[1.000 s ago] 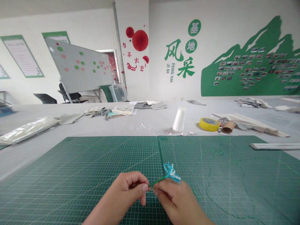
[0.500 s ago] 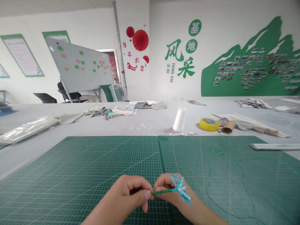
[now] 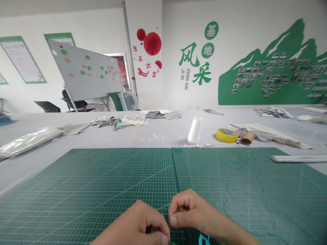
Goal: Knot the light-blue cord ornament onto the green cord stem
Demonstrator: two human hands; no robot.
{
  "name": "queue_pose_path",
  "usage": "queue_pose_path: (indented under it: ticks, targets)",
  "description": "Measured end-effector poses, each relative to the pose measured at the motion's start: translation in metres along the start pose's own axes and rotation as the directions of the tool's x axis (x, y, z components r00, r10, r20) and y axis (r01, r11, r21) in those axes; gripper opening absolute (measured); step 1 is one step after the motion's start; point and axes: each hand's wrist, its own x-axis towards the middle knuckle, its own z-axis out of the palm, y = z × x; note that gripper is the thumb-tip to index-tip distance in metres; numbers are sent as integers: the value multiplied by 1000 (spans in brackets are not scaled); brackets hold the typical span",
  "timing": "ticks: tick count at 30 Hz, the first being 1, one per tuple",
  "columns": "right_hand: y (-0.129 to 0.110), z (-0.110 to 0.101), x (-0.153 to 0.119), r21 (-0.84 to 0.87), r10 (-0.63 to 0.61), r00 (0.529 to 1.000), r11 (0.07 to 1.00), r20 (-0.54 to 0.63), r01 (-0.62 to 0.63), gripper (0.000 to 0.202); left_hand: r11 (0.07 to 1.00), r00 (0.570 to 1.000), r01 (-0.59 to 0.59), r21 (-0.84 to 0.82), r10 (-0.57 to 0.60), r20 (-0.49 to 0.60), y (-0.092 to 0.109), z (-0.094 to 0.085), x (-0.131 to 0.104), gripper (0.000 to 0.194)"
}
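Note:
My left hand [image 3: 144, 226] is low in the middle of the view, thumb and forefinger pinched on the green stem of a beaded blue flower. Only a bit of the stem [image 3: 172, 243] and some blue loops of the flower [image 3: 203, 240] show at the bottom edge; the rest is cut off. Just right of it, my right hand [image 3: 189, 212] is closed in a pinch above the stem. Whatever lies between its fingertips is too small to make out. Green thread [image 3: 263, 190] trails in loose loops over the cutting mat [image 3: 114, 183] to the right.
Beyond the mats stand a white thread cone [image 3: 195, 130], a yellow tape roll [image 3: 226, 135] and a cardboard tube [image 3: 247, 138]. Cloth pieces [image 3: 276, 134] lie at the right, more fabric [image 3: 134, 119] at the back. A plastic-wrapped bundle [image 3: 33, 140] is at the left.
The flower and stem have dropped toward the bottom edge, mostly out of view. My left hand has moved down; my right hand has turned and sits above the stem, its fingertips now in sight.

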Motion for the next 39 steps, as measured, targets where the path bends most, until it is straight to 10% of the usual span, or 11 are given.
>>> queue_pose_path:
  ticks: [14,29,39]
  targets:
    - [-37,13,-13,-616,-151,966,788,-208,-9,14,972,987,-15,235,53,-153,-9,10,9,22]
    - [-23,25,-16,-958,-603,798,240,-21,156,31,943,899,11,332,136,-417,-21,12,13,28]
    - [-17,27,-13,-976,-659,752,158,10,152,32,972,857,44,230,81,-509,-21,11,13,25]
